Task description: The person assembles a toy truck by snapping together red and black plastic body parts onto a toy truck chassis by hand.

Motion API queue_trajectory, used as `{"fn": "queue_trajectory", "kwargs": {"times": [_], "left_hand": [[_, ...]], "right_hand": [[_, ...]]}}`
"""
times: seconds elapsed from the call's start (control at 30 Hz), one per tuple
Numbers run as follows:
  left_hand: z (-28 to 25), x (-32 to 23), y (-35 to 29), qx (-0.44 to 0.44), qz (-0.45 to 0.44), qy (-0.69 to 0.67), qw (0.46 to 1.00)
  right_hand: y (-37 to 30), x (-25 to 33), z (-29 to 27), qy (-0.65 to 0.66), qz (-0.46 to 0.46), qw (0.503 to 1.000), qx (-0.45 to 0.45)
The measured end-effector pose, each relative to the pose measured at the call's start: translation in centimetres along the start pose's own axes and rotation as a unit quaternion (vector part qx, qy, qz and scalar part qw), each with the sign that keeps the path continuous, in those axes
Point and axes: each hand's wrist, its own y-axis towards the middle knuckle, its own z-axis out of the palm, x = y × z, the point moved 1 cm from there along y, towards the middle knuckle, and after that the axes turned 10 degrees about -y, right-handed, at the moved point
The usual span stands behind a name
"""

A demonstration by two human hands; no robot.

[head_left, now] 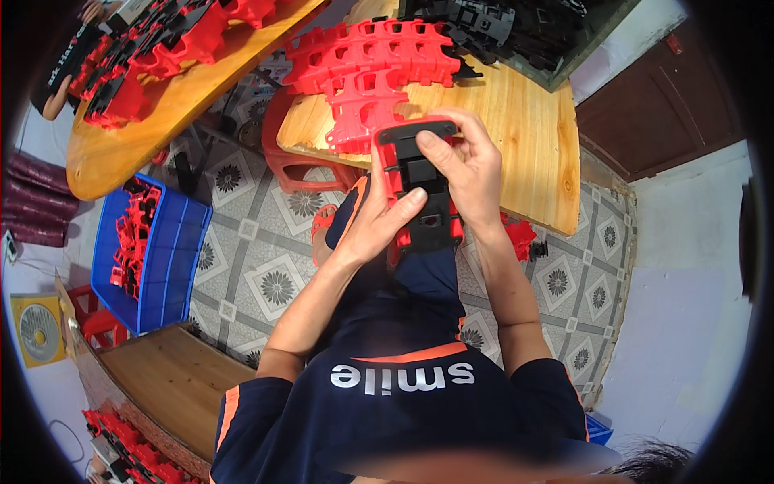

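1. The left hand [372,219] grips the left side of a red and black plastic part [423,189], with its fingers [403,206] laid across the black front.
2. The right hand [463,165] grasps the same part from the right and from above; its thumb [431,149] presses on the black plate near the top.
3. The part is held upright between both hands, over the near edge of the wooden desk [516,137] and above the person's lap. How the black piece is fixed to the red piece is hard to see, because the fingers cover it.
4. On the desk just behind the hands lies a pile of red plastic parts [371,68], touching one another.
5. Farther back on the desk stands a tray of black parts [500,28].
6. To the left, on the tiled floor [266,266], stands a blue crate [173,234] with more red and black pieces inside.
7. A second wooden desk [161,105] at the upper left also carries red parts.
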Motion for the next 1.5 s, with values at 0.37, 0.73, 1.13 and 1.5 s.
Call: {"fn": "queue_trajectory", "kwargs": {"times": [0.37,0.73,1.13,1.5], "left_hand": [[-7.0,-9.4,-2.4,-0.242,0.245,-0.033,0.938],[-12.3,-25.7,-24.7,-0.538,0.606,0.397,0.431],[3.7,-16.3,-79.5,-0.82,0.502,-0.136,0.239],[3.2,-22.6,-75.1,-0.849,0.161,0.4,-0.305]], "right_hand": [[1.6,-0.5,9.8,0.115,-0.035,0.943,0.311],[-3.5,-1.3,20.8,0.194,-0.066,0.81,0.549],[-4.1,-7.3,20.4,0.026,0.076,0.832,0.548],[-6.2,-8.0,11.6,0.033,0.109,0.888,0.445]]}}
